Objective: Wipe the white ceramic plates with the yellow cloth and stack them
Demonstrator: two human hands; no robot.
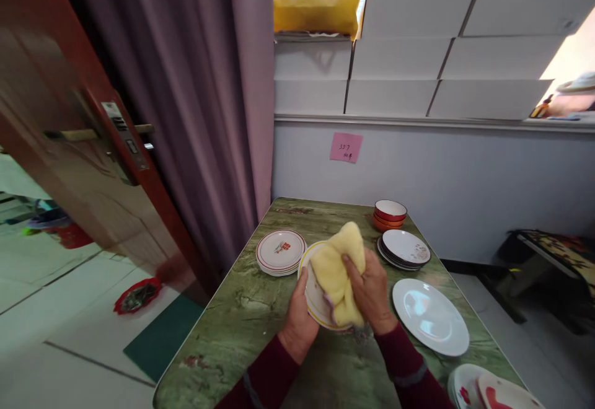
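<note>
- Currently, left hand [300,316]: fingers grasping one yellow-rimmed plate [316,300], held above the counter [242,310]
- Right hand [369,291]: fingers clenched on one yellow cloth [337,266], pressed against that plate
- Counter: one red-rimmed plate stack [280,251], one bowl stack [389,214], one white plate [430,316]
- One pink note [346,147] on the wall: writing too small to read

Both forearms, in dark red sleeves, reached up from six o'clock and converged at centre. The left hand [300,322] curled with its thumb pointing toward twelve o'clock; the right hand [370,290] was clenched, knuckles up, fingers [349,269] folded inward.
</note>
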